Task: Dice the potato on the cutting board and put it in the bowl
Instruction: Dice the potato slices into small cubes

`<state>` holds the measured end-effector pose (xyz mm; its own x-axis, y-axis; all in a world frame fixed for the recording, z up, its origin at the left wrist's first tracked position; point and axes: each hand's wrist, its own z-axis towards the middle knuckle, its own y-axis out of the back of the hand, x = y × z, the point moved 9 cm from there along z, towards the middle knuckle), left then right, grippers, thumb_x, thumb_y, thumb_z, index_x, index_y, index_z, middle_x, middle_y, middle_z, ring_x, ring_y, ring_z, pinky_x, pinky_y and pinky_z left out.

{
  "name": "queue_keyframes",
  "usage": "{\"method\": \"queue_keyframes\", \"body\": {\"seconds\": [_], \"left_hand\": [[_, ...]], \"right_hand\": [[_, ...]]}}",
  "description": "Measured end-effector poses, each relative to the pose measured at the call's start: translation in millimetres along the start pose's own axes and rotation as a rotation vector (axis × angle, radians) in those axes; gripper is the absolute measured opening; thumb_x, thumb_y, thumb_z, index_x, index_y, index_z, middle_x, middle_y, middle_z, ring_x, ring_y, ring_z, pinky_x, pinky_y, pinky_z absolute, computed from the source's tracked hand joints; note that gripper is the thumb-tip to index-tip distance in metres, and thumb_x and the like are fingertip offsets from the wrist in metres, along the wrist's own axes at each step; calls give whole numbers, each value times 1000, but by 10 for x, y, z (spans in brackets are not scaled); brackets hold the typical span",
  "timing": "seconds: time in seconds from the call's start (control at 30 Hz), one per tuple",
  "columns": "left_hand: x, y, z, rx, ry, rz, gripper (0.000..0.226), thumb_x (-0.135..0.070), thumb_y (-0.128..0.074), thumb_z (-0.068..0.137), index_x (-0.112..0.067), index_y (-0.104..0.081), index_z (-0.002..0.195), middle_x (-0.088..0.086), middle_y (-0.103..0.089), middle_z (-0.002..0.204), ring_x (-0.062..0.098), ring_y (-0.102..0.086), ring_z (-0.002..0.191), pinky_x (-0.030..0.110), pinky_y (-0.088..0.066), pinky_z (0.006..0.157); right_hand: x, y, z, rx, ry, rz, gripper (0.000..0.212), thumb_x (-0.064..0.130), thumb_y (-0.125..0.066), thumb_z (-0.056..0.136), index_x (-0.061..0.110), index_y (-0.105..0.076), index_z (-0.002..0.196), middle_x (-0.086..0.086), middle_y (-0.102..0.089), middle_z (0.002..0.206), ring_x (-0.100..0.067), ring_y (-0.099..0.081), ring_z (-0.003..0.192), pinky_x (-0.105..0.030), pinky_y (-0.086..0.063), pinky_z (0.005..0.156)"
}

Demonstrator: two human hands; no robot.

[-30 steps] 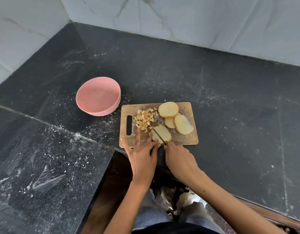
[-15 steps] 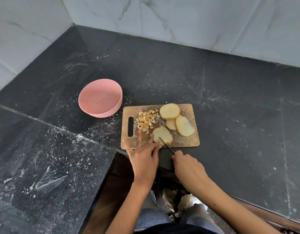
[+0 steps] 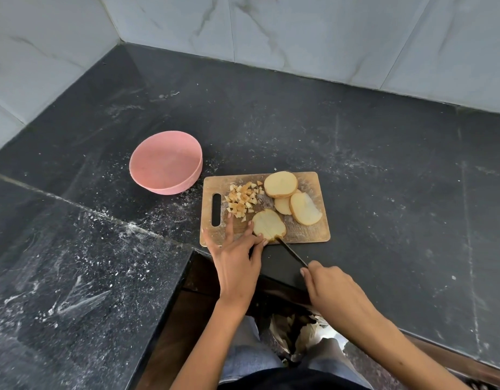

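Slicing: right hand [image 3: 332, 288] grips knife [image 3: 291, 251]; left hand [image 3: 237, 257], fingers straight, steadies slice [image 3: 268, 228] at board's [image 3: 305, 235] near edge. Advice: keep fingertips clear.

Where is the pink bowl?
In the head view, the round pink plastic bowl sits on the black stone counter, just past the far-left corner of the wooden cutting board.

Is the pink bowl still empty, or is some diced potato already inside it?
Empty. The pink bowl shows only its bare inside, and the diced potato lies in a pile on the cutting board.
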<state>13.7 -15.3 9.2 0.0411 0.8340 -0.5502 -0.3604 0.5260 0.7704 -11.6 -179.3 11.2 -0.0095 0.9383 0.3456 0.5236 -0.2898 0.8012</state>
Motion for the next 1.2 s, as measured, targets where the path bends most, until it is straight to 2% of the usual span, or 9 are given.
{"method": "queue_keyframes", "body": {"seconds": [0.1,0.3,0.43,0.6,0.7,0.83,1.03,1.13,1.2], "left_hand": [[17,12,-1,-8,6,-1,10,-14,-79,77,-20,-72,80,-2,-71,112,28,-41,136,43,14,117],[23,28,-14,-28,23,-30,11,-15,-80,76,-21,-72,79,-1,-70,114,28,-39,137,38,16,116],[40,10,-15,-26,16,-39,12,-14,-80,76,-21,-72,81,-2,-70,113,27,-40,137,41,15,117],[65,-4,-14,-31,-15,-39,13,-13,-77,79,-19,-74,90,-5,-73,106,28,-43,135,45,13,117],[72,-10,-21,-35,-11,-27,13,-17,-71,83,-19,-74,96,-6,-74,102,27,-43,135,44,12,117],[74,-12,-21,-32,-5,-15,12,-14,-76,81,-20,-74,92,-5,-74,105,27,-44,135,44,12,118],[76,-29,-32,-21,-6,2,13,-16,-75,83,-20,-74,95,-6,-74,103,25,-42,136,45,10,118],[83,-24,-32,-17,15,-23,8,-16,-76,81,-22,-73,86,-2,-70,114,24,-40,137,43,10,118],[93,-28,-29,-8,21,-30,6,-18,-76,81,-23,-73,82,3,-63,127,24,-34,141,44,11,118]], "right_hand": [[84,99,82,-51,2,54,31,37,-25,103,16,-39,85,-1,-49,77,-29,-56,78,-35,-42,67],[359,33,393,-57,18,43,37,34,-25,104,9,-52,104,-13,-62,106,-33,-59,98,-34,-39,71],[432,-4,493,-60,12,2,37,31,-26,104,6,-51,114,-15,-60,114,-34,-57,106,-34,-36,71],[460,-77,563,-35,-38,-86,26,18,-29,104,6,-47,118,-14,-57,120,-32,-57,110,-33,-36,72],[422,-106,553,-19,-48,-117,25,18,-29,104,7,-46,118,-13,-58,119,-32,-58,108,-34,-39,72],[298,-171,435,9,-61,-151,20,16,-29,103,8,-43,115,-12,-60,114,-33,-60,103,-35,-37,69],[107,-216,166,63,-61,-137,18,26,-22,105,14,-34,98,-11,-61,107,-33,-61,99,-35,-36,67],[53,-171,67,69,-43,-108,24,33,-21,105,15,-31,92,-9,-60,97,-33,-60,94,-34,-36,66],[63,-96,18,43,-10,-68,28,36,-21,104,16,-33,89,-2,-50,79,-31,-57,82,-34,-37,65]]}}
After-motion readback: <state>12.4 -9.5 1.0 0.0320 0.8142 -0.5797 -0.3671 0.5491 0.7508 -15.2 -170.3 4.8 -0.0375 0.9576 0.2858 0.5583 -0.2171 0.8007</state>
